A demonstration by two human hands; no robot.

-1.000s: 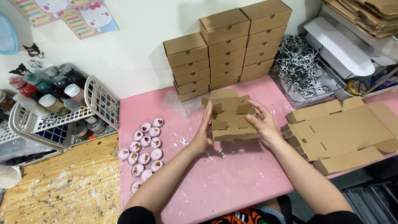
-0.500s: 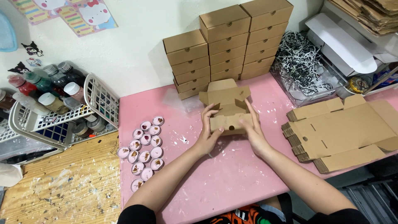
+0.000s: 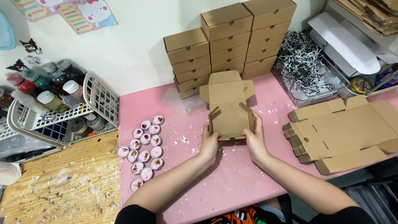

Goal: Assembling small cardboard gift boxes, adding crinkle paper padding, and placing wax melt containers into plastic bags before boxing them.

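Observation:
A small brown cardboard box (image 3: 230,108) sits half folded on the pink mat (image 3: 195,182), its lid flap lying open toward the wall. My left hand (image 3: 210,143) presses against the box's left side wall and front corner. On the opposite side my right hand (image 3: 256,141) holds the right wall, thumb at the front edge. Both side walls stand upright between my palms.
Stacks of finished brown boxes (image 3: 226,41) line the wall behind. A pile of flat unfolded box blanks (image 3: 344,132) lies to the right. Several small pink round candles (image 3: 143,151) cluster at left. A white basket of bottles (image 3: 54,103) and a tray of shredded paper (image 3: 304,66) flank the mat.
The cardboard blank has gone from held up and loosely bent to set down on the mat, with the side walls folded upright and both hands closing in around them.

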